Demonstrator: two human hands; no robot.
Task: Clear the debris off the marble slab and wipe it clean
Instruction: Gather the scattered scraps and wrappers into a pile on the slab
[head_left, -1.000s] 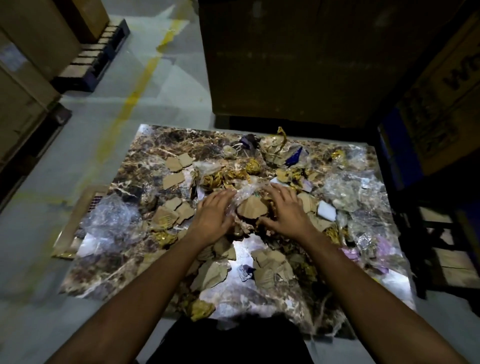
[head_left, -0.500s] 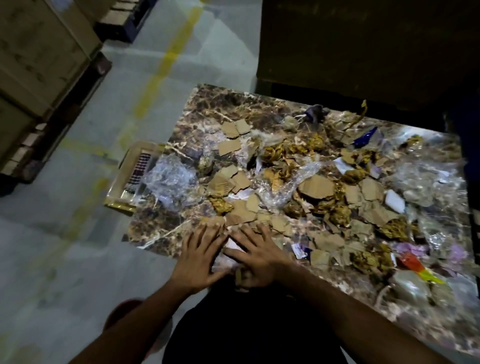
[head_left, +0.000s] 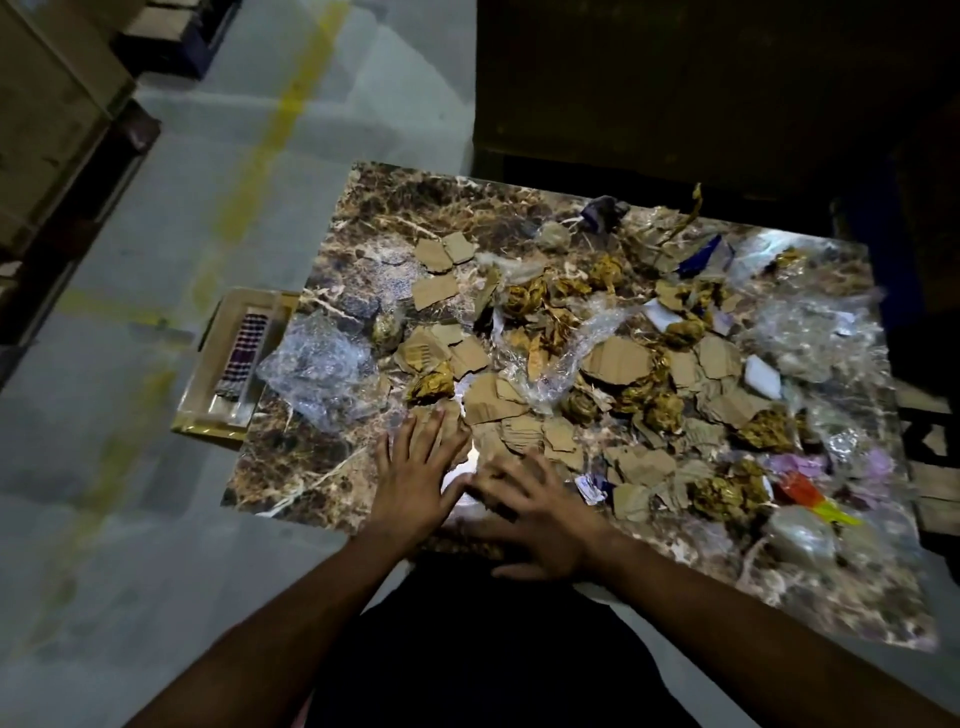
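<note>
Drawn back since a second ago from the middle of the litter to the near edge of the marble slab (head_left: 332, 470), both hands now flat side by side. Left hand (head_left: 415, 480) spread, fingers straight, fingertips pressing on a torn cardboard scrap (head_left: 441, 415), gripping nothing. Right hand (head_left: 540, 514) likewise released, fingers splayed and laid over small paper bits at the slab's front rim, thumb hanging off the edge; motion blur over its fingertips, so exact contact hard to tell. Between the two hands, a bright glare patch on bare polished stone.

Debris across most of the slab: brown cardboard pieces (head_left: 618, 358) in the centre, crumpled gold foil balls (head_left: 522, 301) among them, a twisted clear plastic wrap (head_left: 576, 348) running through the pile. Crumpled bubble wrap (head_left: 317, 364) at the left edge, partly overhanging. More clear film (head_left: 815, 327) along the right side, with a white foam block (head_left: 762, 376), a blue scrap (head_left: 701, 257) farther back and an orange-yellow wrapper (head_left: 810, 496) toward the near right corner. Far left corner of the slab bare.

On the grey floor (head_left: 130, 415) just left of the slab, a shallow tray (head_left: 228, 364) holding a patterned strip. Faded yellow line (head_left: 275, 130) painted along the floor.
</note>
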